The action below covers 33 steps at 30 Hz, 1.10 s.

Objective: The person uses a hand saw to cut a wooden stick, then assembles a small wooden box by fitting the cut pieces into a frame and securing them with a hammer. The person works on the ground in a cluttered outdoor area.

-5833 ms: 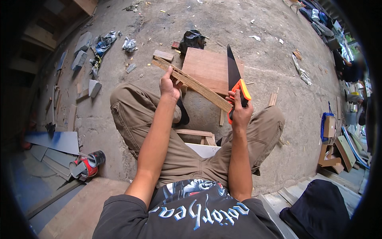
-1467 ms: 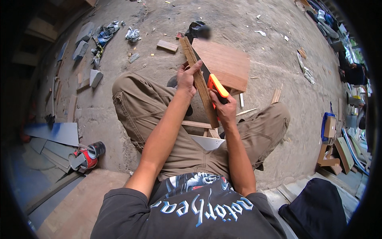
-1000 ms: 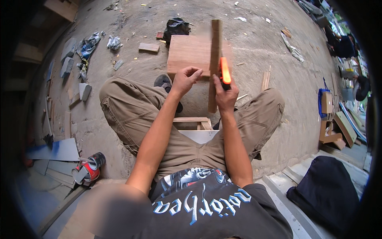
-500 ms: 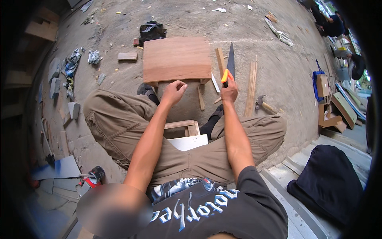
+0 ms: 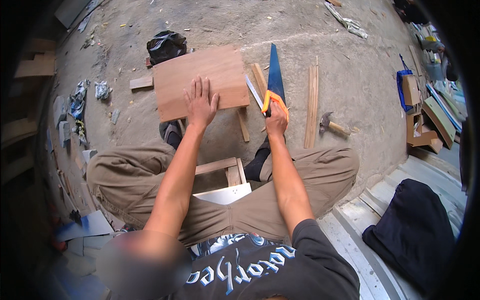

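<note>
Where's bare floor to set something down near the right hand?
Widest: concrete floor, with small chips, between the hammer and blue bag. Narrower: between the saw and long wooden strips. Crowded: between saw and plywood panel, where a wooden piece and white strip lie.

The left hand [image 5: 201, 106] has released the narrow brown wooden strip [image 5: 259, 77], now on grey concrete floor [image 5: 290, 65] past the right edge of the rectangular reddish plywood board [image 5: 185, 70], and spreads across the board's near edge.

Orange saw handle [image 5: 274, 96], apparently blue blade [image 5: 275, 72]
</note>
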Each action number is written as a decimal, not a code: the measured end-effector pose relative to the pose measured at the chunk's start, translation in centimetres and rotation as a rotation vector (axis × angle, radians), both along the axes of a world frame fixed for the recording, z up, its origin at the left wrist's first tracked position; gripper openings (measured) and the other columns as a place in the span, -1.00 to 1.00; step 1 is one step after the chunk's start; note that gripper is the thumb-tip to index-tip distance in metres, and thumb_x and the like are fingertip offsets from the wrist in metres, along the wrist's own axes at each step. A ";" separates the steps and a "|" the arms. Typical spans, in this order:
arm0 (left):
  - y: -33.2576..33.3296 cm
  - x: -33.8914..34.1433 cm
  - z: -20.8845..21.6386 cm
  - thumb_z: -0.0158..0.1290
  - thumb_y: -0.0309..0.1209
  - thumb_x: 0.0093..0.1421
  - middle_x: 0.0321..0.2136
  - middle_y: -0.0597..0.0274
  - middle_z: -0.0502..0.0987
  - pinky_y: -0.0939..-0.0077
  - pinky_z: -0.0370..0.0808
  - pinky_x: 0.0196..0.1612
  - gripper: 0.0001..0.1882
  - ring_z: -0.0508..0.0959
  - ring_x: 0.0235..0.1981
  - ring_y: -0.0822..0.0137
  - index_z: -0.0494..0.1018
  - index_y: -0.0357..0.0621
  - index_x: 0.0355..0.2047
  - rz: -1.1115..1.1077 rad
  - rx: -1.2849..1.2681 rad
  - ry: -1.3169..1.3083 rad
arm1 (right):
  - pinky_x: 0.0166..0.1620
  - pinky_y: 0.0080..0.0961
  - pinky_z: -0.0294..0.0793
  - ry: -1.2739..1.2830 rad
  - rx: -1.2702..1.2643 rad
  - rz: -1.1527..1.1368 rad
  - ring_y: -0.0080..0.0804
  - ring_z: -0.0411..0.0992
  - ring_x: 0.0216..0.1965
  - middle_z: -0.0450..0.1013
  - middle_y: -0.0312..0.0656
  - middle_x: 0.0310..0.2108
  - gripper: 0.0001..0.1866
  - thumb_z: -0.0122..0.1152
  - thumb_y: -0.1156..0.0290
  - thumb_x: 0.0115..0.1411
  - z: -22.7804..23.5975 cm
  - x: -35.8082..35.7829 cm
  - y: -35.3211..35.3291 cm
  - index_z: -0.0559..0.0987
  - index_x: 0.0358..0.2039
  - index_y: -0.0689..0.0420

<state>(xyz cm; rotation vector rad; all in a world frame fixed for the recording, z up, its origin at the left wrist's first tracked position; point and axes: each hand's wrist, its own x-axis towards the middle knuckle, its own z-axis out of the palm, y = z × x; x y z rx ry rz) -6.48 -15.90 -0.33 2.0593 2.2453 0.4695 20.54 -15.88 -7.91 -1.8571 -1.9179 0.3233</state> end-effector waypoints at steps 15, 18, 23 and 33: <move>-0.4 0.7 0.5 0.00 -0.06 0.18 0.40 0.10 -0.03 -0.15 -0.20 0.37 -0.23 -0.06 0.42 0.11 0.09 0.05 0.36 0.063 -0.172 -0.042 | 0.05 -0.21 0.40 0.483 -0.149 -0.151 0.08 0.44 0.01 0.49 0.16 -0.09 -0.53 0.15 0.22 0.25 8.2 -10.7 8.6 0.43 0.04 0.32; -0.8 0.5 0.4 0.00 -0.04 0.16 0.40 0.03 -0.02 -0.15 -0.24 0.37 -0.21 -0.07 0.43 0.09 0.09 0.02 0.36 0.045 -0.201 -0.020 | -0.06 -0.17 0.45 0.438 -0.385 -0.125 0.16 0.48 -0.08 0.50 0.24 -0.16 -0.45 0.10 0.10 0.29 7.5 -12.6 8.1 0.40 0.06 0.34; -1.2 0.5 0.0 -0.02 0.02 0.16 0.41 0.09 -0.04 -0.18 -0.27 0.36 -0.18 -0.10 0.43 0.13 0.04 0.08 0.38 0.030 -0.234 -0.018 | -0.21 -0.17 0.50 0.415 -0.370 -0.109 0.18 0.53 -0.22 0.52 0.26 -0.30 -0.41 0.09 0.07 0.29 7.7 -12.6 8.2 0.40 0.03 0.42; -0.4 -1.8 3.6 0.06 -0.27 0.20 0.37 -0.02 0.03 -0.06 -0.18 0.38 -0.25 0.03 0.39 0.03 0.02 -0.11 0.35 0.086 -0.295 -0.479 | -0.30 -0.23 0.37 0.425 -0.406 -0.164 0.00 0.44 -0.41 0.42 0.09 -0.51 -0.46 -0.16 -0.03 0.38 8.1 -11.5 8.1 0.46 -0.30 0.29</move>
